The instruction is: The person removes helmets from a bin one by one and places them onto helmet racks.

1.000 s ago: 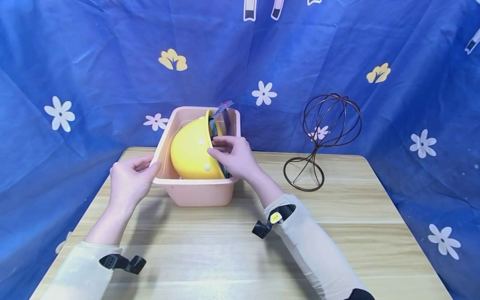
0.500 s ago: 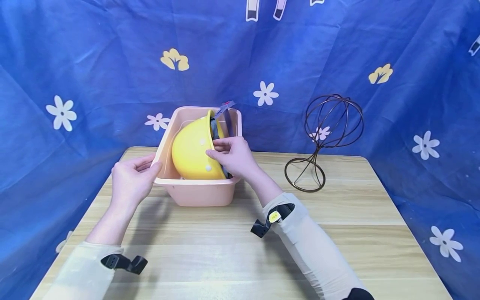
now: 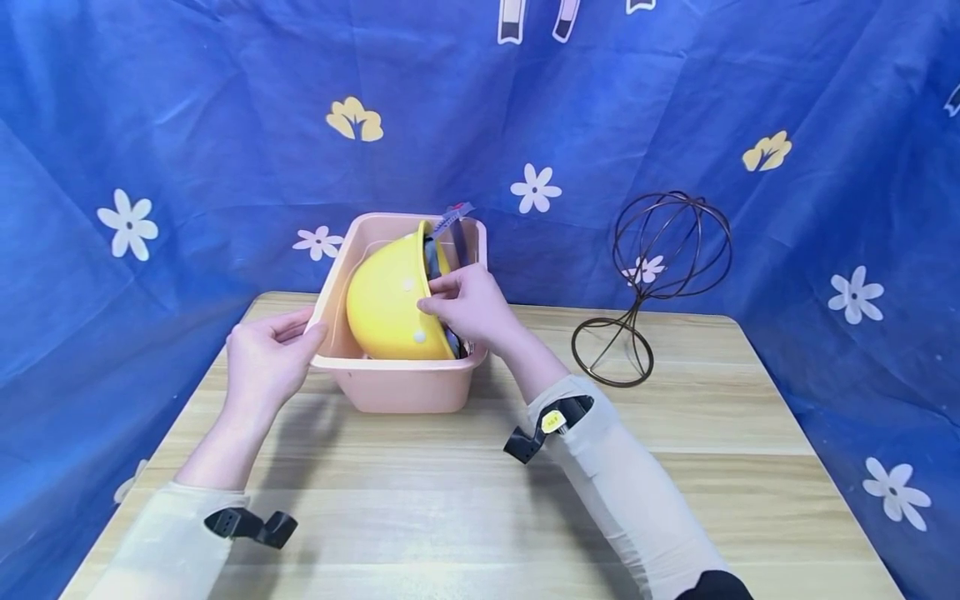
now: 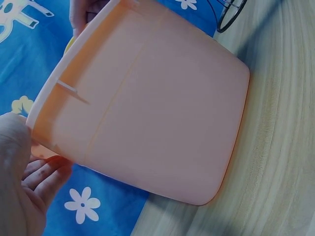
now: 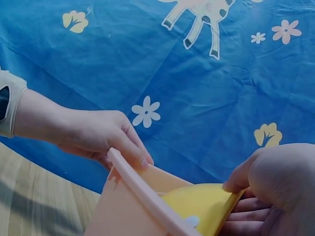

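Note:
A yellow hard hat (image 3: 386,300) sits on its side inside a pink plastic bin (image 3: 401,387), its opening turned to the right. My left hand (image 3: 268,358) grips the bin's left rim, thumb on top and fingers below, as the left wrist view shows. With thumb outside and fingers inside, my right hand (image 3: 476,308) pinches the hat's brim (image 5: 231,196). Dark inner straps show in the hat's opening, partly hidden by my right hand. A bluish strip with a red spot (image 3: 453,217) sticks up past the bin's back right corner.
A dark wire stand (image 3: 633,292) with a balloon-shaped top stands on the right of the wooden table (image 3: 420,500). A blue curtain (image 3: 435,83) printed with flowers hangs close behind the table and along both sides.
The whole scene has drifted slightly right in the head view. My right hand has shifted a little at the brim; the left hand keeps its hold on the bin rim.

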`<state>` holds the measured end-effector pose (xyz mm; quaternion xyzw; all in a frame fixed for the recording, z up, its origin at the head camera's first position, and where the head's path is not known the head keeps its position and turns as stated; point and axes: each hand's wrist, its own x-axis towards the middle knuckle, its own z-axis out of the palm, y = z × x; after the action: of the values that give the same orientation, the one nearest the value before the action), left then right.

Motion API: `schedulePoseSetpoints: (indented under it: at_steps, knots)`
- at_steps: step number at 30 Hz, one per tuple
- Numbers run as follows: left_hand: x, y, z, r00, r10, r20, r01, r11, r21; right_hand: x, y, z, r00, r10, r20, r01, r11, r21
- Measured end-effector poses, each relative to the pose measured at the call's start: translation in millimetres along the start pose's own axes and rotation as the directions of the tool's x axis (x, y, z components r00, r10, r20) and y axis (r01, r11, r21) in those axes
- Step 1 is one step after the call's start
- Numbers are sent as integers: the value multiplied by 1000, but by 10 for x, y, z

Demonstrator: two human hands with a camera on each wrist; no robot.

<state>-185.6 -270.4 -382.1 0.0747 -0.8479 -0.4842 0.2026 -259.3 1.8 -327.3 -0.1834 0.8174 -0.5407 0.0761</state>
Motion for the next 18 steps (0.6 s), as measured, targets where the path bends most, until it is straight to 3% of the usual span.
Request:
schedulePoseSetpoints:
  at_steps: [10,18]
  knots:
    - [-7,4,-4,1000,-19,-1,19,1000,-2,24,-56,31,999,39,-15,-38,995,89]
    - [-1,-1,13,1000,-19,-9,19,1000,-15,95,-58,-58,997,15,-71,-8,995,101]
